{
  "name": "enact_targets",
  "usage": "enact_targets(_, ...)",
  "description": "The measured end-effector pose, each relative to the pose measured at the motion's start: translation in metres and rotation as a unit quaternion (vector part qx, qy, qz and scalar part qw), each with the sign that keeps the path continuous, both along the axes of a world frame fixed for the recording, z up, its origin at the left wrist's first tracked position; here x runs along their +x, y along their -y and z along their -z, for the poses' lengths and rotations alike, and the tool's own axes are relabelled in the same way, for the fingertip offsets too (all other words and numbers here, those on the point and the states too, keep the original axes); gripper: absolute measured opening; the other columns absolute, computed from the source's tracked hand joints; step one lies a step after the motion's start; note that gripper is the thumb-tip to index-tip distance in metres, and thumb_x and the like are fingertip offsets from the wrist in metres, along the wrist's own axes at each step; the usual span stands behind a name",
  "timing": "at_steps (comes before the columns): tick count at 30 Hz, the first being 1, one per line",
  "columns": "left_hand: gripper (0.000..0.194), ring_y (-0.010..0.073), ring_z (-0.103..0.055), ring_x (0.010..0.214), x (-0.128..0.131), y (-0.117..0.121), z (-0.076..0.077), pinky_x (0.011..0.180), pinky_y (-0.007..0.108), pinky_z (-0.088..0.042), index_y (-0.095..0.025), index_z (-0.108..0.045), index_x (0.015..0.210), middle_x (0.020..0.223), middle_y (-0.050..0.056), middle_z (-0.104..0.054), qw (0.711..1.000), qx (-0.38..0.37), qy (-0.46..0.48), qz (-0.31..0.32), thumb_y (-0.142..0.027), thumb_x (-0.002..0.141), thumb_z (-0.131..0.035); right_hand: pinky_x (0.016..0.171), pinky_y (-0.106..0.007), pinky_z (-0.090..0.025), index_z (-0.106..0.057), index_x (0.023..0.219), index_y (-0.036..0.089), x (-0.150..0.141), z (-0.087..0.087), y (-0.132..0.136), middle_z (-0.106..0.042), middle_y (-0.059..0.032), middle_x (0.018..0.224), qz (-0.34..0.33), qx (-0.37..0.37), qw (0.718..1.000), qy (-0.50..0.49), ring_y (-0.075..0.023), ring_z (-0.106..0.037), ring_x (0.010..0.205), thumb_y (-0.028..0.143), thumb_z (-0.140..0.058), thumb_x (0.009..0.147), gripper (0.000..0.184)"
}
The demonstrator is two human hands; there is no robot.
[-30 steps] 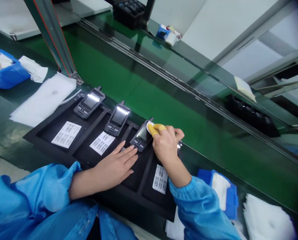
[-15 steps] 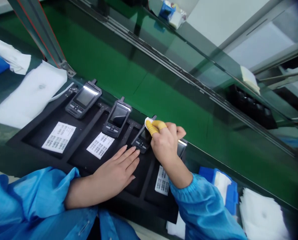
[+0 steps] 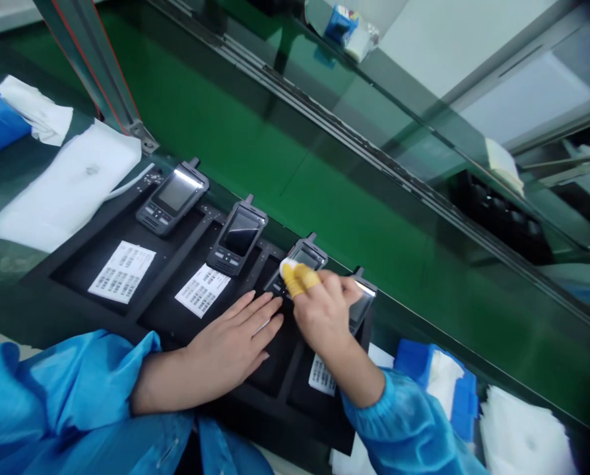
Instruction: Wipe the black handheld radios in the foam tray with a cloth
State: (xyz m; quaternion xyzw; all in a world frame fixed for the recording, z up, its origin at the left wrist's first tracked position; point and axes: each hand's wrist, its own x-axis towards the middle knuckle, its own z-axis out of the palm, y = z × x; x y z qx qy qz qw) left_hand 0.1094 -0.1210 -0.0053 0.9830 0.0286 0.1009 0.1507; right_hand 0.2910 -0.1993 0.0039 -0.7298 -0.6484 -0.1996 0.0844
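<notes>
My right hand (image 3: 325,307), with yellow finger cots on two fingers, pinches a small white wipe (image 3: 288,265). It presses the wipe on the lower screen area of a black handheld radio (image 3: 313,249) with a stubby antenna. My left hand (image 3: 230,343) lies flat, fingers stretched out, with its fingertips at the bottom end of that radio. Two similar radios, one (image 3: 238,236) nearer and one (image 3: 173,198) farther off, rest to the left in the black compartmented tray (image 3: 101,323). Another radio (image 3: 363,300) is partly hidden behind my right hand.
Barcode label sheets (image 3: 121,272) lie in the tray compartments. At the left are a stack of white sheets (image 3: 67,185) and a blue box (image 3: 0,125) with white wipes. Another blue box (image 3: 466,402) and white sheets (image 3: 525,432) sit at the right. A green surface (image 3: 275,152) runs behind.
My right hand has moved the wipe down the radio from its top towards the keys, uncovering the upper screen. My left hand stays in place. The view has shifted slightly.
</notes>
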Motion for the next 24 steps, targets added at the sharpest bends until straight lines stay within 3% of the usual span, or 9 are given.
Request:
enact_targets(2,0.047,0.0287,-0.043,0.130,0.000,-0.001,-0.001,0.110,0.044,-0.028,-0.009,-0.046,0.130,0.140,0.017,-0.046,1.000,0.004,-0.007,0.002,-0.030,0.089,-0.051,0.082,-0.041,-0.021,-0.068,0.087,0.026,-0.007,-0.004,-0.003,-0.065,-0.0022,0.089,-0.004,-0.004,1.000,0.019,-0.0202,-0.045,0.094,0.011,-0.050,0.083,0.024)
enact_targets(6,0.042,0.0284,-0.044,0.130,0.001,-0.002,-0.005,0.110,0.044,-0.028,-0.010,-0.048,0.127,0.139,0.017,-0.047,1.000,0.011,-0.009,0.000,-0.028,0.089,-0.049,0.082,-0.042,-0.018,-0.068,0.093,0.024,0.003,-0.011,-0.015,-0.065,-0.0036,0.095,0.074,0.007,0.996,0.043,-0.0202,-0.044,0.089,0.007,-0.049,0.082,0.027)
enact_targets(12,0.043,0.0276,-0.041,0.131,0.001,-0.002,-0.008,0.110,0.044,-0.029,-0.012,-0.045,0.129,0.142,0.016,-0.043,1.000,0.011,-0.023,-0.005,-0.027,0.090,-0.048,0.077,-0.041,-0.018,-0.066,0.067,0.023,0.035,-0.009,-0.006,-0.061,-0.0029,0.084,0.081,0.024,0.996,0.014,-0.0205,-0.041,0.089,0.003,-0.051,0.074,0.026)
enact_targets(15,0.044,0.0285,-0.040,0.132,0.001,-0.001,-0.006,0.110,0.044,-0.029,-0.012,-0.044,0.130,0.143,0.017,-0.042,1.000,0.013,-0.021,-0.007,-0.027,0.090,-0.048,0.077,-0.041,-0.019,-0.068,0.069,0.024,0.026,-0.005,0.010,-0.063,-0.0037,0.085,0.080,0.029,0.996,0.013,-0.0207,-0.042,0.088,0.002,-0.049,0.071,0.029)
enact_targets(20,0.042,0.0274,-0.040,0.132,0.002,-0.001,-0.004,0.112,0.043,-0.025,-0.011,-0.045,0.129,0.142,0.018,-0.043,1.000,0.003,-0.012,-0.009,-0.028,0.091,-0.046,0.079,-0.038,-0.022,-0.069,0.092,0.025,-0.011,0.003,0.029,-0.067,-0.0019,0.091,0.030,0.027,0.999,-0.035,-0.0179,-0.045,0.088,0.003,-0.049,0.074,0.035)
enact_targets(24,0.037,0.0271,-0.039,0.133,0.002,-0.002,-0.006,0.112,0.044,-0.026,-0.010,-0.049,0.123,0.140,0.018,-0.045,1.000,-0.002,-0.007,-0.006,-0.027,0.090,-0.046,0.078,-0.039,-0.020,-0.070,0.083,0.027,-0.002,0.004,0.020,-0.067,-0.0001,0.093,0.049,0.040,0.997,-0.041,-0.0170,-0.045,0.085,0.003,-0.051,0.073,0.032)
